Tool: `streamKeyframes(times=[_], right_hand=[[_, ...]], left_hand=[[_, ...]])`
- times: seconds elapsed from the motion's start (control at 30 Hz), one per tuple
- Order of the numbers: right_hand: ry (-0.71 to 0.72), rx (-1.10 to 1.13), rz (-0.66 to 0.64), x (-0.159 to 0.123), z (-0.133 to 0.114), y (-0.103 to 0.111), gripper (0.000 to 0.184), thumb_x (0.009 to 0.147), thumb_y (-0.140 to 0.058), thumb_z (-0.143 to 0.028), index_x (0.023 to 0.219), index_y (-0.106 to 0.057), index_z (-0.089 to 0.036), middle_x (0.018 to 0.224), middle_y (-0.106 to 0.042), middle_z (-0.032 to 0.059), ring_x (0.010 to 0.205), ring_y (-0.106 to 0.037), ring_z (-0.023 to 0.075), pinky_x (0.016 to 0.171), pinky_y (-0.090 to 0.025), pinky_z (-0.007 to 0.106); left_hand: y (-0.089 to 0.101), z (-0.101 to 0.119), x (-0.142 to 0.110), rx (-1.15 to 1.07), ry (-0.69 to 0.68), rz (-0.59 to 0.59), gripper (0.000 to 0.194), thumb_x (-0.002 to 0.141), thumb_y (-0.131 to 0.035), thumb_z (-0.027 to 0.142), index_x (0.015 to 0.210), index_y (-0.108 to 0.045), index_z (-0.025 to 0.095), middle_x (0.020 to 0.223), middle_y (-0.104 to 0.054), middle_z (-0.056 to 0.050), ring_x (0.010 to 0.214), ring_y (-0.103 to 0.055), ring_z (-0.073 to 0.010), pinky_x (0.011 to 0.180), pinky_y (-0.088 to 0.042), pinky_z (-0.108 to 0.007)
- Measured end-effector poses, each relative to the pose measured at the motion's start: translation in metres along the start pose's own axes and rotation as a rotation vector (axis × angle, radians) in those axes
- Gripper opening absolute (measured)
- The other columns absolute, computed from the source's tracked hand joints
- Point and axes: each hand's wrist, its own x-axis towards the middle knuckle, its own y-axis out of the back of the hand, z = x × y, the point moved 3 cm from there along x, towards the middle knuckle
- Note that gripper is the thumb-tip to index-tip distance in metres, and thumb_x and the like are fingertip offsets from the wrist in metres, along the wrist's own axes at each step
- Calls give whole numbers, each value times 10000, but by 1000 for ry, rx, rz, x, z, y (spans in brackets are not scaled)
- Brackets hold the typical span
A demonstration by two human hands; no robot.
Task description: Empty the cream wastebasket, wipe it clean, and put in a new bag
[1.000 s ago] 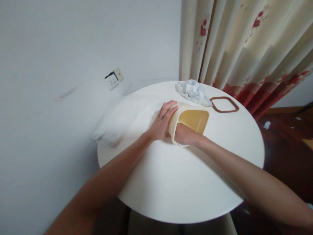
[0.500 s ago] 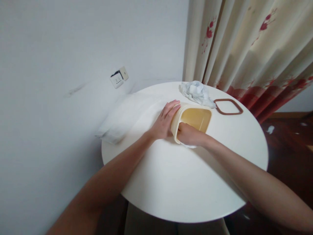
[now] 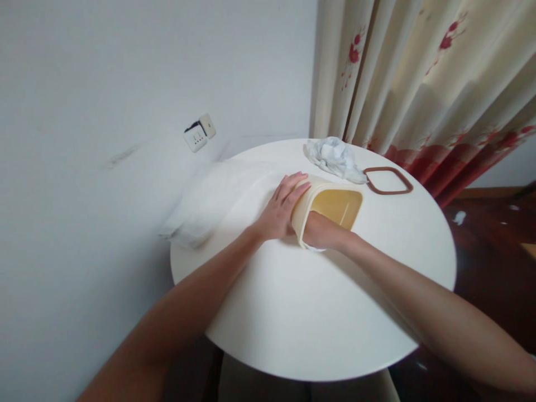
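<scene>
A cream trash can [image 3: 337,204] lies on its side on the round white table [image 3: 301,312], its squarish mouth facing right and toward me. My left hand [image 3: 282,206] grips its outer wall, fingers spread over the upper side. Past the wrist, my right hand [image 3: 320,230] is inside the mouth, its fingers hidden by the wall. A bit of something white [image 3: 316,249] shows under the lower rim below that hand; I cannot make out whether it is held.
A crumpled pale plastic bag [image 3: 335,158] and a brown rounded-square ring [image 3: 388,180] lie at the table's back right. A white, blurred plastic-looking sheet or pack [image 3: 196,215] rests at the left edge by the wall. Curtains [image 3: 402,95] hang behind.
My right hand has slid deeper into the trash can. Less of the white material shows under the rim. The left hand keeps its hold.
</scene>
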Motion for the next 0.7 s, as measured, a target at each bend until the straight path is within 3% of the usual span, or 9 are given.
streamKeyframes(times=[0.17, 0.33, 0.53, 0.7], right_hand=[[-98, -280, -70, -14, -5, 8, 255, 914, -507, -170, 1034, -714, -80, 1134, -730, 259, 1005, -711, 336, 804, -506, 376], [-1, -36, -40, -12, -7, 5, 228, 873, -490, -126, 1002, -678, -118, 1029, -753, 183, 855, -684, 248, 767, -490, 326], [47, 117, 22, 3, 4, -3, 247, 878, -509, -171, 1081, -643, -124, 1093, -739, 187, 971, -673, 270, 836, -501, 355], [-10, 97, 38, 3, 7, -3, 276, 906, -514, -197, 1142, -639, -124, 1146, -738, 195, 1000, -689, 275, 862, -510, 367]], left_hand=[[0, 0, 2, 5, 0, -22, 984, 873, -656, 611, 1634, -126, 283, 1622, -333, -182, 1530, -326, -392, 1259, -260, -669], [-1, -3, -1, -17, 21, 16, 955, 896, -626, 606, 1638, -126, 273, 1618, -338, -171, 1532, -327, -370, 1264, -289, -633], [-3, -5, -2, -15, 5, 12, 1017, 853, -638, 683, 1636, -136, 273, 1610, -349, -178, 1523, -339, -384, 1266, -276, -640], [-2, -5, -1, -20, 14, 12, 1037, 841, -638, 707, 1637, -118, 293, 1616, -337, -168, 1520, -339, -389, 1262, -280, -649]])
